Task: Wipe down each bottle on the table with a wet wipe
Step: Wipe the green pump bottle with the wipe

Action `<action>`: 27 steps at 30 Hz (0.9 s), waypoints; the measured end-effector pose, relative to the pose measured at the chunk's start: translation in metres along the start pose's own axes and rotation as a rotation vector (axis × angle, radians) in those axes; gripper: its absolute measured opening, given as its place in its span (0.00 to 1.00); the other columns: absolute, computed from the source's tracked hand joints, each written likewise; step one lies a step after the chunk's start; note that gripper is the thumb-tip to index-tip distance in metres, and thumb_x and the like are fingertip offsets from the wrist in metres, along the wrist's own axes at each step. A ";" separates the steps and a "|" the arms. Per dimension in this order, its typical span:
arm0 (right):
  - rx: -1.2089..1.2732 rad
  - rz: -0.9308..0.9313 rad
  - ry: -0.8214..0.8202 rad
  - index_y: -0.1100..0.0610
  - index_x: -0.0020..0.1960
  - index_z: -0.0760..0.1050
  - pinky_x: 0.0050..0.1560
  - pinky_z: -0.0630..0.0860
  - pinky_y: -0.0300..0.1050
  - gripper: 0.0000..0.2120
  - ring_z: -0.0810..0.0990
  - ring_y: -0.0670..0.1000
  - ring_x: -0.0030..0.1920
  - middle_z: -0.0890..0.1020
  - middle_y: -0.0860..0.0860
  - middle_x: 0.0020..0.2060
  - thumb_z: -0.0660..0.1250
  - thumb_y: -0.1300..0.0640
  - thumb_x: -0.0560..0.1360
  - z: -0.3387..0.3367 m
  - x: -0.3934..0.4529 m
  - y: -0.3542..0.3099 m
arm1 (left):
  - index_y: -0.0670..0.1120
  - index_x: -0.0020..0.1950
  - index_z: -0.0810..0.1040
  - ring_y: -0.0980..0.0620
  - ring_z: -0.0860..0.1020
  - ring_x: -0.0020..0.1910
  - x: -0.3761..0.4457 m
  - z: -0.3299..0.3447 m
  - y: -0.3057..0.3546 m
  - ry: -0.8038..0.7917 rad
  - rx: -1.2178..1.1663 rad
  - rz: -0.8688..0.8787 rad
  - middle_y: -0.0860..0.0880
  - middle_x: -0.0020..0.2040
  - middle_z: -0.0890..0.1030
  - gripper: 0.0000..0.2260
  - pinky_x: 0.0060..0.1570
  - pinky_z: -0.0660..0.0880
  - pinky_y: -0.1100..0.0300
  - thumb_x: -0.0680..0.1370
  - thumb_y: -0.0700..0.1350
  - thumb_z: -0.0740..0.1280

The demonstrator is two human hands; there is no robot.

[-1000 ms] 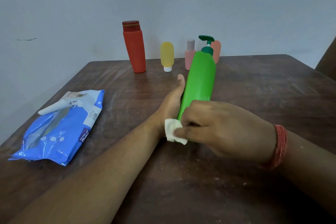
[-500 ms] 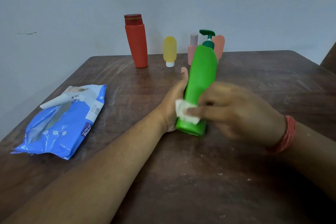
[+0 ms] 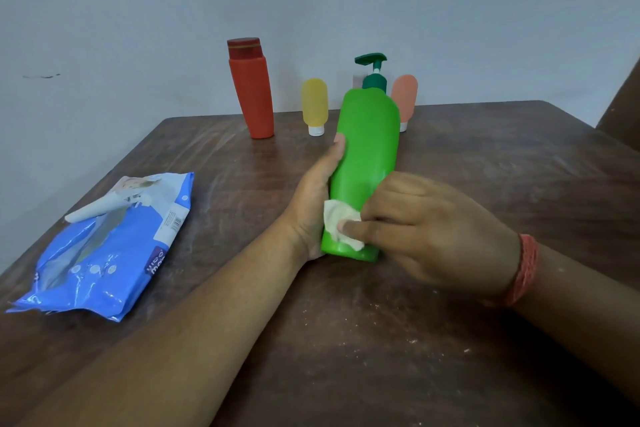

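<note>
A blue wipe pack point(image 3: 104, 246) is lying at the left of the table point(image 3: 485, 166), and a red bottle point(image 3: 252, 90), a yellow bottle point(image 3: 314, 104) and a peach bottle point(image 3: 405, 95) are standing upright along the far edge, well apart from your hands. You are propping the green bottle point(image 3: 367, 156) mid-table, base toward you, pump tilting away. Your left hand point(image 3: 313, 204) is gripping its left side, thumb lying along it. Your right hand point(image 3: 426, 232) is curling its fingers round the wipe point(image 3: 337, 220), pressing it against the bottle's lower part.
</note>
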State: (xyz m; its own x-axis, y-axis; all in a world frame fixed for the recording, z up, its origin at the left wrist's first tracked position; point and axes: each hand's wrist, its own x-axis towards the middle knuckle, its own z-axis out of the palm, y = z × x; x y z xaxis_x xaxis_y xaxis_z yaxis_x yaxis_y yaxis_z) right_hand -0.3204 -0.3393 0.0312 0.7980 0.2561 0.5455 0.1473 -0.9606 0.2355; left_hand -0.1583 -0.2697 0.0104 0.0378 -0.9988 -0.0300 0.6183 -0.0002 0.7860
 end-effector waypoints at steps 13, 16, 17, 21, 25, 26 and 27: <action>-0.039 0.206 0.150 0.61 0.57 0.83 0.49 0.71 0.46 0.11 0.76 0.57 0.47 0.81 0.56 0.47 0.65 0.64 0.78 0.000 -0.004 0.037 | 0.45 0.63 0.82 0.41 0.81 0.44 0.002 -0.001 -0.002 -0.030 0.148 0.037 0.39 0.52 0.81 0.32 0.44 0.80 0.46 0.81 0.67 0.51; -0.062 0.436 0.246 0.61 0.57 0.82 0.50 0.74 0.50 0.10 0.77 0.58 0.48 0.81 0.56 0.47 0.68 0.66 0.77 0.001 -0.005 0.058 | 0.40 0.64 0.80 0.39 0.80 0.45 0.003 -0.003 -0.003 0.001 0.180 0.046 0.34 0.51 0.80 0.33 0.48 0.80 0.45 0.81 0.66 0.53; -0.024 0.459 0.233 0.61 0.57 0.82 0.50 0.76 0.52 0.09 0.78 0.58 0.49 0.81 0.56 0.48 0.69 0.65 0.77 0.002 -0.008 0.056 | 0.39 0.64 0.80 0.38 0.80 0.44 0.004 -0.004 -0.003 0.017 0.185 0.055 0.33 0.51 0.81 0.34 0.49 0.79 0.46 0.81 0.66 0.53; 0.075 0.266 0.118 0.61 0.54 0.83 0.51 0.77 0.48 0.08 0.80 0.55 0.49 0.82 0.55 0.49 0.69 0.65 0.77 0.003 -0.012 0.030 | 0.40 0.65 0.80 0.40 0.81 0.44 0.004 -0.006 0.000 0.089 0.113 0.119 0.36 0.52 0.82 0.31 0.48 0.79 0.48 0.81 0.64 0.55; 0.085 0.454 0.257 0.61 0.56 0.82 0.55 0.73 0.36 0.11 0.79 0.52 0.50 0.81 0.55 0.49 0.69 0.69 0.75 0.005 -0.003 0.046 | 0.38 0.68 0.76 0.39 0.81 0.46 0.003 -0.003 0.000 0.072 0.096 0.112 0.34 0.53 0.81 0.33 0.49 0.79 0.47 0.79 0.64 0.56; 0.113 0.480 0.256 0.61 0.56 0.81 0.55 0.73 0.35 0.10 0.79 0.52 0.50 0.81 0.55 0.49 0.69 0.68 0.76 0.005 -0.003 0.046 | 0.38 0.68 0.76 0.39 0.81 0.46 0.002 -0.003 0.000 0.080 0.094 0.116 0.34 0.53 0.81 0.33 0.49 0.79 0.47 0.79 0.64 0.56; 0.136 0.455 0.228 0.61 0.55 0.81 0.54 0.75 0.39 0.09 0.79 0.52 0.49 0.80 0.55 0.49 0.69 0.67 0.77 0.006 -0.004 0.040 | 0.39 0.69 0.76 0.39 0.81 0.46 0.003 -0.003 0.001 0.099 0.085 0.127 0.35 0.54 0.81 0.33 0.49 0.79 0.48 0.78 0.65 0.56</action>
State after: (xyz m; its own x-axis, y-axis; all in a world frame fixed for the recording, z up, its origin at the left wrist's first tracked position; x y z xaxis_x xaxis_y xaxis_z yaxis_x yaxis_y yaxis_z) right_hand -0.3142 -0.3797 0.0337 0.6541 -0.1877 0.7328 -0.0977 -0.9816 -0.1642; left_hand -0.1549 -0.2720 0.0090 0.1915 -0.9814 0.0156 0.5351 0.1177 0.8366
